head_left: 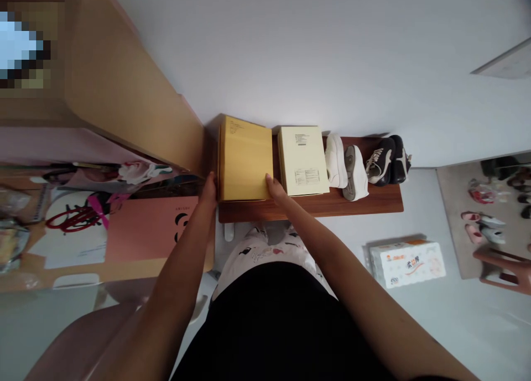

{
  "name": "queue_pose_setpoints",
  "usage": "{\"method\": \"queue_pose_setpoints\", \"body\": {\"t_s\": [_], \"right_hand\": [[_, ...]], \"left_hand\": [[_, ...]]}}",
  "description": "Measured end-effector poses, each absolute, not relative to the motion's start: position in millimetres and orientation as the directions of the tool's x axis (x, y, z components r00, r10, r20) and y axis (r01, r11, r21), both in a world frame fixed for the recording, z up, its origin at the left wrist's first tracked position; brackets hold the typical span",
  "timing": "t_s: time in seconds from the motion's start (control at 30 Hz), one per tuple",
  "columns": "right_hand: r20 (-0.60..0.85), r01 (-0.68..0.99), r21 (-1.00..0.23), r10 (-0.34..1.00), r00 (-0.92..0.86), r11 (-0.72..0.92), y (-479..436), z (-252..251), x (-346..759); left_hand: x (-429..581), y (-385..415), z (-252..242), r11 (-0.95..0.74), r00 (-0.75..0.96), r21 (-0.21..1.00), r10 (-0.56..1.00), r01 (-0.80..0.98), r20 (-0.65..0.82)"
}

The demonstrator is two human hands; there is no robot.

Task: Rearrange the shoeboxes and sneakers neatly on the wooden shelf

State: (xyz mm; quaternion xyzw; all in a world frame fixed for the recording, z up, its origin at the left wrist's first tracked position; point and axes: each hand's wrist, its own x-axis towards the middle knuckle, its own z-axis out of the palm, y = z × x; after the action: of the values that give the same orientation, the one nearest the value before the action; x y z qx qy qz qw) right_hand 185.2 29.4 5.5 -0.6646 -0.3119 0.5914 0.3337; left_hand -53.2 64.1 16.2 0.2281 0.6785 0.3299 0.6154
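Observation:
A yellow shoebox (248, 160) sits at the left end of a brown wooden shelf (352, 202) against the wall. My left hand (210, 188) is at its left side, with most of the fingers hidden. On the opposite side, my right hand (274, 187) grips the box near its front right corner, thumb on the top edge. To the right stands a cream box (303, 160) with printed labels, a narrow gap away. Beyond it are a pair of white shoes (346, 168) and a pair of black shoes (389, 160).
A wooden desk (174, 266) with a pink box (151, 229) and clutter is on the left, a pink chair (95, 337) below it. A wrapped tissue pack (409, 264) lies on the floor at right. Further right are several shoes and a stool (504, 267).

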Motion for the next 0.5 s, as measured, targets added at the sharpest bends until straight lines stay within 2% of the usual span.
{"method": "queue_pose_setpoints", "body": {"t_s": [0.13, 0.23, 0.37, 0.5], "right_hand": [[-0.493, 0.333, -0.778, 0.846, 0.203, -0.533, 27, 18, 176], [-0.465, 0.483, -0.732, 0.87, 0.162, -0.481, 23, 29, 166], [-0.469, 0.493, -0.755, 0.881, 0.056, -0.433, 16, 47, 153], [-0.474, 0.311, -0.841, 0.88, -0.025, -0.443, 11, 65, 146]], "left_hand": [[-65, 49, 24, 0.651, -0.168, 0.746, 0.727, -0.141, -0.666], [-66, 40, 29, 0.628, -0.158, 0.762, 0.746, -0.157, -0.647], [-57, 33, 35, 0.571, -0.175, 0.761, 0.752, -0.308, -0.635], [-47, 28, 47, 0.511, -0.201, 0.765, 0.764, -0.392, -0.613]]}}
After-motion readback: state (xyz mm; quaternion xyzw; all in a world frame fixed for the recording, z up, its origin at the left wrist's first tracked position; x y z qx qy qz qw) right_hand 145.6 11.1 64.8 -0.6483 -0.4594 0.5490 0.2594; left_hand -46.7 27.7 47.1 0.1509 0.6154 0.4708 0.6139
